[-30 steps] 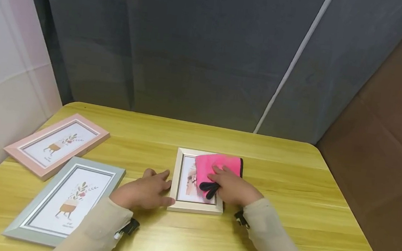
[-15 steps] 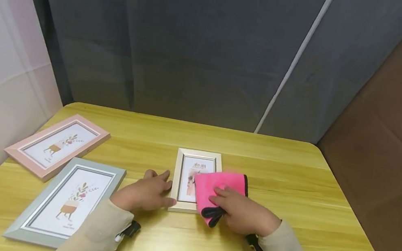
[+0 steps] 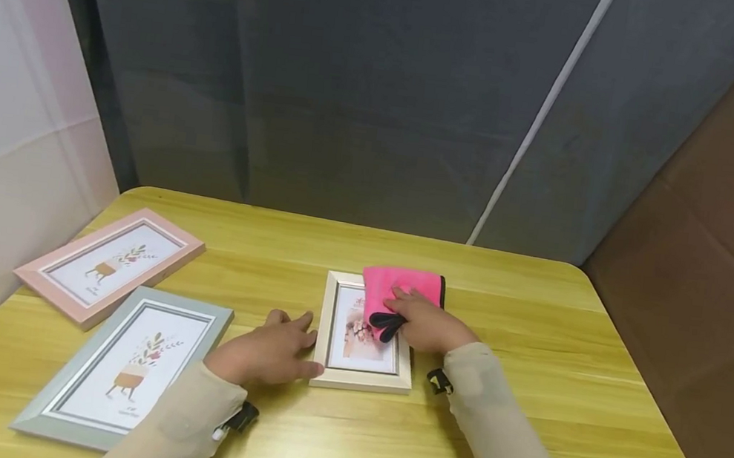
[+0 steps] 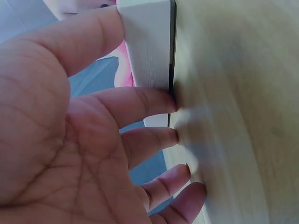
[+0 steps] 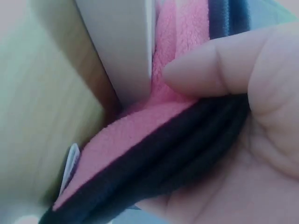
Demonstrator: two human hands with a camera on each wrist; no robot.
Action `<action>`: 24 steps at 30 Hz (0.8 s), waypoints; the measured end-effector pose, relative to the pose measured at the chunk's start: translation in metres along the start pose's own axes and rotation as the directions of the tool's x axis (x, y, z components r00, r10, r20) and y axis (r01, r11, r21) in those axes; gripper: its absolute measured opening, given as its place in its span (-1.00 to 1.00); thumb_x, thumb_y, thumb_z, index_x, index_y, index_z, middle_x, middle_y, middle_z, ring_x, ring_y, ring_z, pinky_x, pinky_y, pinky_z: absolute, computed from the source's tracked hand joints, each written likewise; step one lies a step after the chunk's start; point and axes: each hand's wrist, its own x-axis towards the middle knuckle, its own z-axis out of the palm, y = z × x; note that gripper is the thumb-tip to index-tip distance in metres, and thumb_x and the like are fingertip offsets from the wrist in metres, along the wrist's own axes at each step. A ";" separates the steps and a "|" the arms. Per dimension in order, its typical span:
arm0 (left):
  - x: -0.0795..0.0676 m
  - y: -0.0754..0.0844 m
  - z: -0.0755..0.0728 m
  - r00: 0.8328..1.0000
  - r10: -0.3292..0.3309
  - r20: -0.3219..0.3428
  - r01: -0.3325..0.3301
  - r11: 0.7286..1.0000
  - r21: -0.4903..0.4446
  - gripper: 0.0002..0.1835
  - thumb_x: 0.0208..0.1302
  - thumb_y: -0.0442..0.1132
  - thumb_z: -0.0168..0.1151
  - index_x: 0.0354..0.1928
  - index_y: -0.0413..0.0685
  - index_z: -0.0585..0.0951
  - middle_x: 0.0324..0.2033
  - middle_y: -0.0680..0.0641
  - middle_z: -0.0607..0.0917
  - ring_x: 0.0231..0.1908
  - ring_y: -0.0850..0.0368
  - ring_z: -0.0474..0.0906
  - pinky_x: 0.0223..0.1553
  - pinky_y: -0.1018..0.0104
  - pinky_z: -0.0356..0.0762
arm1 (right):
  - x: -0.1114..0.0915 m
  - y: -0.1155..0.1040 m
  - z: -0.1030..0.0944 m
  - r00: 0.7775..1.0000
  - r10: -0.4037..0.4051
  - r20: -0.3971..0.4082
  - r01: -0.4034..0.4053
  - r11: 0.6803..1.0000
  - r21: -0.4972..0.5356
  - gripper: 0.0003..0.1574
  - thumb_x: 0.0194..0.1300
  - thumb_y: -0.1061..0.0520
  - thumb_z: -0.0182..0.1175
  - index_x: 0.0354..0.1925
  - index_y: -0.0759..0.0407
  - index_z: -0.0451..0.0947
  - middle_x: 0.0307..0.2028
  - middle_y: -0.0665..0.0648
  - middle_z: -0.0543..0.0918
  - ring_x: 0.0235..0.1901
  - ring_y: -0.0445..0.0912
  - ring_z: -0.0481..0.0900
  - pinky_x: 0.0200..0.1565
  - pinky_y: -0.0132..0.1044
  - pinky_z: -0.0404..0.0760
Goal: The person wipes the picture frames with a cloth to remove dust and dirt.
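Note:
A cream photo frame (image 3: 361, 380) lies face up on the table, its picture partly covered by a folded pink cloth (image 3: 404, 285) with black edging. My right hand (image 3: 427, 326) holds this cloth against the frame's far right part. In the right wrist view the thumb (image 5: 201, 74) lies on the cloth and the black folded edges run into the palm. At the frame's left side is my left hand (image 3: 270, 349), fingers spread. Its thumb (image 4: 93, 37) touches the near left corner, while the index finger (image 4: 135, 105) reaches down the side to the tabletop.
A grey-green photo frame (image 3: 74, 362) lies at the near left, partly behind the left forearm. Beyond it is a pink photo frame (image 3: 180, 247), close to the white side wall (image 3: 30, 111). Dark cloth (image 3: 366, 109) hangs behind the wooden table (image 3: 521, 424); a brown panel (image 3: 728, 244) stands at right.
My right hand slid the cloth toward the near right corner of the cream frame, then back up to its far right part. The left hand stayed at the frame's left side.

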 end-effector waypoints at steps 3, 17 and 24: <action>0.000 0.002 0.001 1.000 -0.013 0.004 0.013 1.000 -0.001 -0.27 0.33 0.07 0.26 0.37 -0.29 0.40 0.48 -0.34 0.12 0.34 -0.39 0.06 0.23 -0.26 0.28 | -0.009 0.001 0.001 0.999 -0.035 -0.002 0.035 0.999 0.028 -0.26 0.30 0.43 -0.11 0.43 0.20 0.31 0.52 0.23 0.05 0.51 0.18 -0.14 0.45 0.00 -0.12; -0.001 0.002 0.002 1.000 -0.029 0.013 0.029 0.999 0.016 -0.28 0.35 0.10 0.22 0.39 -0.24 0.39 0.50 -0.28 0.11 0.38 -0.36 0.03 0.24 -0.28 0.27 | -0.076 -0.040 0.019 0.996 -0.092 0.020 0.094 0.978 -0.185 -0.39 0.24 0.39 0.03 0.26 0.28 0.51 0.36 0.36 0.36 0.39 0.32 0.21 0.37 0.08 0.18; 0.000 0.000 0.000 0.999 -0.034 0.005 0.034 0.999 0.005 -0.28 0.34 0.09 0.24 0.39 -0.20 0.40 0.50 -0.25 0.12 0.38 -0.34 0.05 0.25 -0.26 0.27 | -0.020 -0.014 0.002 1.000 -0.011 0.007 0.011 0.999 -0.032 -0.32 0.30 0.40 0.01 0.37 0.19 0.41 0.49 0.20 0.14 0.49 0.19 -0.03 0.44 0.00 -0.03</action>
